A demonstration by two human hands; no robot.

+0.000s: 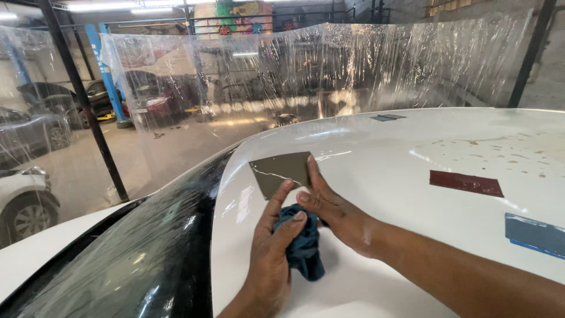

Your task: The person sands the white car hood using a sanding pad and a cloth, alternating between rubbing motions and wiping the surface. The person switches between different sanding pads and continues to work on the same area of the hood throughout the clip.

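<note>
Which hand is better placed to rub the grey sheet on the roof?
Right hand: its fingers already lie on the grey sheet. The left hand is busy gripping the blue cloth.

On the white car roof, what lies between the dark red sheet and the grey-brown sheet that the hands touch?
Only bare white roof lies between the dark red sheet and the grey-brown sheet; the head view shows just light reflections there.
</note>
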